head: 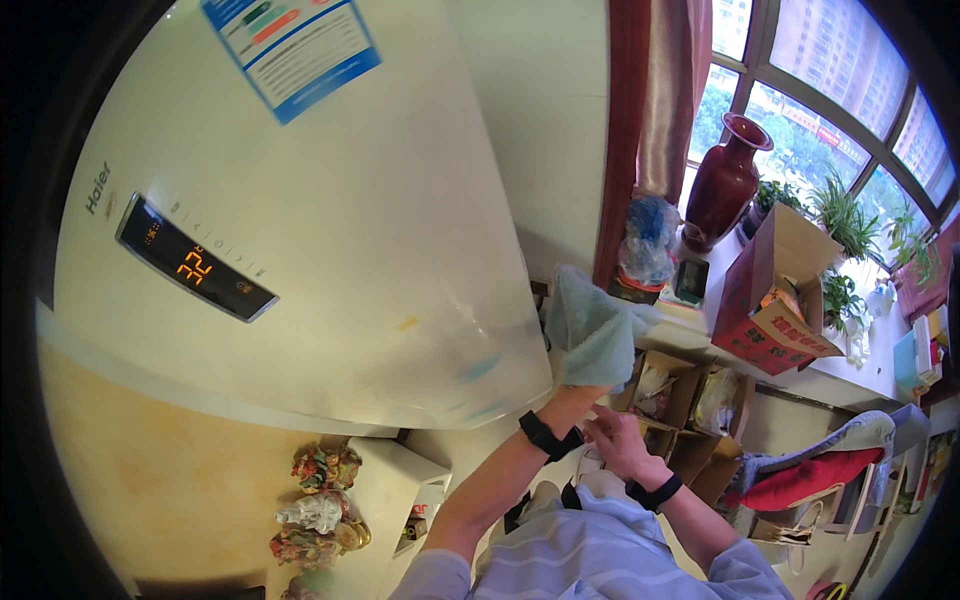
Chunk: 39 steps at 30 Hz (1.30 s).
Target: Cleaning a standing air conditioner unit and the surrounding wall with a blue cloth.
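Note:
A pale blue-green cloth [592, 330] drapes over my left hand, hiding the fingers; only the wrist of my left hand [581, 401] shows below it, with a black watch on the arm. The cloth hangs near the right edge of a large white Haier appliance [360, 247] with a lit display panel [196, 257]. My right hand [619, 442] is close beside my left wrist, its index finger extended and nothing seen in it. A black band circles the right wrist. Whether the right fingers touch the left arm is unclear.
Cardboard boxes [686, 465] holding bags stand on the floor at right. The windowsill carries a dark red vase [724, 184], a red carton [765, 315] and potted plants [844, 217]. A chair with a red cushion [810, 478] is at lower right. Colourful figurines [319, 510] stand at lower left.

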### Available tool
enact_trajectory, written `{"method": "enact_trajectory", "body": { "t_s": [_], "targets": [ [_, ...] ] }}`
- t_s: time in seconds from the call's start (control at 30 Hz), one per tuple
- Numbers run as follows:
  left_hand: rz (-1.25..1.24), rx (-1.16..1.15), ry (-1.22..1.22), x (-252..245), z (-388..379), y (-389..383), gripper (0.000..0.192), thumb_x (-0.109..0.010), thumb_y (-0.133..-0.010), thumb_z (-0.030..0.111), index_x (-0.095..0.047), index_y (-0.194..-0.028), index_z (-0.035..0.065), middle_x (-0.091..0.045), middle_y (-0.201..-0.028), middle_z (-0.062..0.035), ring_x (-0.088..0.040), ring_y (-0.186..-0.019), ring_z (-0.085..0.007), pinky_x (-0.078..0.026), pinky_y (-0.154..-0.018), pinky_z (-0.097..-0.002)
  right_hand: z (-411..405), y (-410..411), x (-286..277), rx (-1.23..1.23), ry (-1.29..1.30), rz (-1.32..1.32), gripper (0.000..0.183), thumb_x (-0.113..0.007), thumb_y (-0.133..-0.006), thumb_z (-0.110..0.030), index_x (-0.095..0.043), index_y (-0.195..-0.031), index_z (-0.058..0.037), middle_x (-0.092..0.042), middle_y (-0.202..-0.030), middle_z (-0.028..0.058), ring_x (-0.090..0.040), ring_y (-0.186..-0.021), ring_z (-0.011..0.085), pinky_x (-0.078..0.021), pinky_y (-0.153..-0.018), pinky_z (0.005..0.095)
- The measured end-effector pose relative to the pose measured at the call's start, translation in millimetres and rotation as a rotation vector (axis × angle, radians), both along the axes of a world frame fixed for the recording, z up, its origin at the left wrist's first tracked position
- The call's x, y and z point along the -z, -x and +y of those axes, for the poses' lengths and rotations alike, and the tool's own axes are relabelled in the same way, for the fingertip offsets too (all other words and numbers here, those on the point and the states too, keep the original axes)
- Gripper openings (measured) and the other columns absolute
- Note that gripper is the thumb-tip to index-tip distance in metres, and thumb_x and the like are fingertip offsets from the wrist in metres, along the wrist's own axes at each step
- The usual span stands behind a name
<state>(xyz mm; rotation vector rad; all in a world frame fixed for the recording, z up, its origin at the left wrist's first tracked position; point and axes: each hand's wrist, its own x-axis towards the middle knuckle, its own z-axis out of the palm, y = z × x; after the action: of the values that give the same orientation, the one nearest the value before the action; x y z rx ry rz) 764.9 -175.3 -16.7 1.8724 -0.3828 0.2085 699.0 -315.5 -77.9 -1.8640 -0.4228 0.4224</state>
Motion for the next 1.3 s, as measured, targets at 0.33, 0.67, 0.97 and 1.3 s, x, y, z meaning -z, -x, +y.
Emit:
{"method": "enact_trajectory", "body": {
  "t_s": [0.33,0.67,0.97,1.3],
  "targets": [
    [-0.204,-0.158,0.289,5,15,45,0.017,-0.047,-0.091,0.004,-0.059,-0.079,0.0030,-0.061,-0.081,-0.0078,-0.056,-0.086,-0.0159,-0.038,-0.100,-0.0374,-28,2,18,0.120,-0.129,0.106,0.031,-0.058,-0.091,-0.011,-0.058,-0.117,0.0070,-0.070,-0.082,0.0166,-0.069,-0.074,0.0175,-0.0543,-0.068,0.0287],
    [0.355,-0.288,0.482,35,85,173,0.023,-0.055,-0.088,0.002,-0.061,-0.111,0.0015,-0.063,-0.092,-0.0049,-0.054,-0.076,-0.0079,-0.047,-0.067,-0.0220,47,41,26,0.098,-0.109,0.127,0.037,-0.062,-0.091,-0.018,-0.058,-0.119,0.0060,-0.068,-0.105,0.0178,-0.065,-0.095,0.0193,-0.0530,-0.075,0.0279],
    [0.517,0.075,0.971,44,172,243,0.064,-0.050,-0.093,0.044,-0.042,-0.135,-0.0029,-0.046,-0.138,-0.0147,-0.045,-0.126,-0.0248,-0.034,-0.108,-0.0404,128,74,56,-0.161,-0.543,0.765,0.040,-0.044,-0.097,-0.023,-0.055,-0.126,0.0020,-0.061,-0.116,0.0060,-0.056,-0.105,0.0149,-0.0432,-0.092,0.0287],
    [0.794,0.047,0.942,37,157,236,0.070,-0.053,-0.091,0.049,-0.028,-0.146,0.0126,-0.041,-0.141,-0.0097,-0.042,-0.129,-0.0211,-0.037,-0.106,-0.0391,117,69,36,-0.229,-0.608,1.068,0.056,-0.043,-0.097,-0.053,-0.060,-0.121,-0.0054,-0.062,-0.118,0.0023,-0.058,-0.103,0.0150,-0.0450,-0.091,0.0305]
  ]
}}
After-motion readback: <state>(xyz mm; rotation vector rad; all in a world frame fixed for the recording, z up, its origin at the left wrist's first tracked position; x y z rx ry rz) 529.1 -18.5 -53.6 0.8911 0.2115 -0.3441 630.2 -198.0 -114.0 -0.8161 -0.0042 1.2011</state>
